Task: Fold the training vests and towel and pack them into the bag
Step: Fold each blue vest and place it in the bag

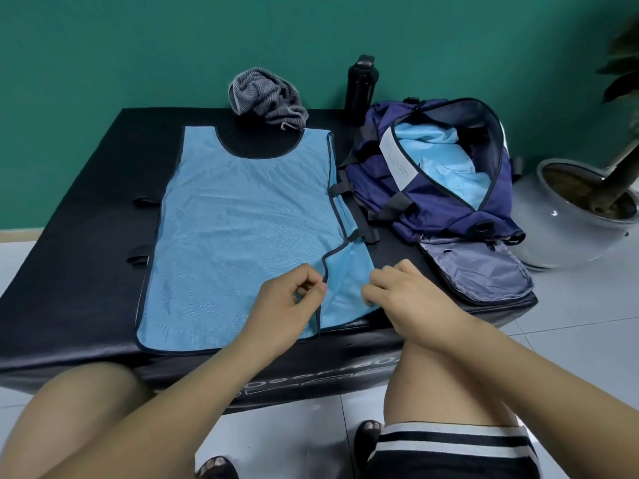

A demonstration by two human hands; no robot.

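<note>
**Training vest [238, 216] pinched at its near right edge**

Spread flat on the black padded tabletop [86, 271], the vest is laid close to the near edge. Its dark binding is pinched between thumb and fingertips of the left hand [287, 302], at a spot where the upper layer is turned back. Just beside it, the right hand [408, 295] is curled onto the lower layer near the right hem corner and appears to grip it.

The mesh is judged light, thin and limp, and likely to slide and wrinkle. It is therefore best taken by the bound edges or corners, not mid-panel. The long axis is directed away from the person: the hem is placed nearest, and the scooped neckline is pointed toward the far wall.

Just beside the vest's right edge, a navy bag [432, 202] is seen unzipped, with a second vest [435, 150] already packed inside. Farther back, a grey striped towel [266, 95] is left crumpled by the neckline, and a black bottle [361, 86] is stood against the wall.
</note>
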